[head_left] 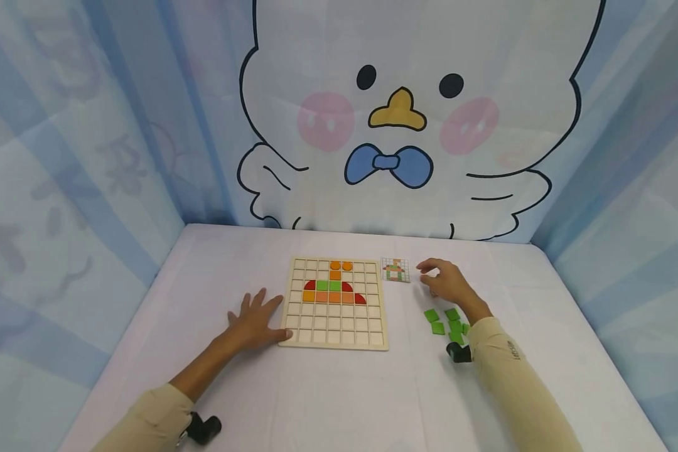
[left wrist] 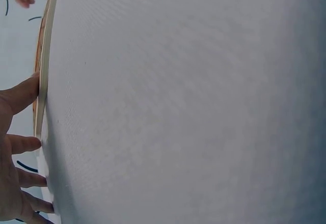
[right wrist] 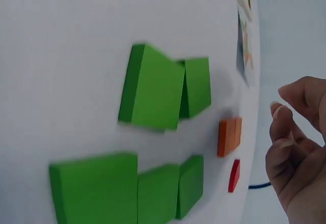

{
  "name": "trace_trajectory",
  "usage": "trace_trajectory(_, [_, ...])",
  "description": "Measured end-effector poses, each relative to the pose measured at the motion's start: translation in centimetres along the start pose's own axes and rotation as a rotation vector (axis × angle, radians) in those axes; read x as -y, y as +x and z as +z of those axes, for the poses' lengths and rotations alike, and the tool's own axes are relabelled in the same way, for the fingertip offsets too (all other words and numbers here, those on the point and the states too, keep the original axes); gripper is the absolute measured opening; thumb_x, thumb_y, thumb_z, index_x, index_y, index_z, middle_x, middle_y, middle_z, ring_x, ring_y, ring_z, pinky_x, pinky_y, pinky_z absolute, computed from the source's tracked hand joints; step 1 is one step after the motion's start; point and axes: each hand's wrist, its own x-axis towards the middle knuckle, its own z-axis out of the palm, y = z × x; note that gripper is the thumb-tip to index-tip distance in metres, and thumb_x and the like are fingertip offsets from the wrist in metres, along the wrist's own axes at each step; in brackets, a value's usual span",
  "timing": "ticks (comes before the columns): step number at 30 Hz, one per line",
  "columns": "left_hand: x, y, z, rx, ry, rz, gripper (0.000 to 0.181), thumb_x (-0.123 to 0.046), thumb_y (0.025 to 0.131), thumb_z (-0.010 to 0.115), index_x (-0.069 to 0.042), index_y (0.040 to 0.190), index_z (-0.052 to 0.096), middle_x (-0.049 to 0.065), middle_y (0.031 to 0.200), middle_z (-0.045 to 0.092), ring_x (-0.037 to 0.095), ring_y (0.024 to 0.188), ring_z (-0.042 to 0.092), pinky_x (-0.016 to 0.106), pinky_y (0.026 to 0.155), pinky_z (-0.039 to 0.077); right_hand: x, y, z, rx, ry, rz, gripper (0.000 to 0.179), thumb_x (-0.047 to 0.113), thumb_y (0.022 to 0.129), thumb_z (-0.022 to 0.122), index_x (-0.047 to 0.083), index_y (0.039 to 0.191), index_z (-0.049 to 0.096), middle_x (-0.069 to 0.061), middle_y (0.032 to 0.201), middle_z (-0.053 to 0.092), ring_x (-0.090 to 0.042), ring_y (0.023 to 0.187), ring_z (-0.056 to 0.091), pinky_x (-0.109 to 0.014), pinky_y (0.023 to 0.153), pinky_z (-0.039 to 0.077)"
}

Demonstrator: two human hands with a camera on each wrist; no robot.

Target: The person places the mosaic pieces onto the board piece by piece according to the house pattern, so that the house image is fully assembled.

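Grid board [head_left: 333,324] lies flat on the table [head_left: 339,402], with coloured pieces [head_left: 334,297] set toward its 12 o'clock side. Left hand [head_left: 254,325]: fingers spread, thumb touching the board rim at 8 o'clock. Right hand [head_left: 447,284]: at 3 o'clock from the board, fingers loosely bent, thumb and forefinger tips slightly parted. Pattern card [head_left: 395,270]: just beside the board at 2 o'clock. Green tiles [head_left: 431,316]: scattered at 6 o'clock from the right hand. Red piece [right wrist: 234,175] (right wrist view): near these tiles.
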Motion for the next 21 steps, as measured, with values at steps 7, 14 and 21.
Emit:
trace_trajectory(7, [0.0,0.0,0.0,-0.006,0.001,0.005,0.087,-0.047,0.082,0.077,-0.010,0.152,0.042,0.030,0.162,0.019,0.061,0.147,0.009,0.087,0.101,0.014,-3.0,0.1,-1.9,0.005,-0.091,0.126,0.037,0.008,0.100,0.053,0.001,0.135,0.057,-0.026,0.138,0.052,-0.043,0.122,0.049,-0.061,0.111,0.038])
trace_trajectory(14, [0.0,0.0,-0.1,-0.003,-0.006,0.005,0.087,-0.047,0.082,0.077,-0.010,0.152,0.042,0.030,0.163,0.019,0.061,0.147,0.009,0.087,0.101,0.014,-4.1,0.5,-2.4,0.037,-0.161,0.205,0.040,0.012,0.101,0.054,0.002,0.140,0.054,-0.030,0.139,0.049,-0.047,0.128,0.043,-0.063,0.113,0.034])
trace_trajectory(21, [-0.2,0.0,-0.1,0.012,0.007,-0.015,0.086,-0.047,0.083,0.076,-0.011,0.153,0.041,0.029,0.164,0.018,0.059,0.148,0.008,0.085,0.103,0.013,-4.9,0.7,-2.2,0.045,-0.198,0.236,0.041,0.015,0.102,0.057,0.001,0.140,0.055,-0.029,0.138,0.052,-0.047,0.129,0.044,-0.061,0.113,0.035])
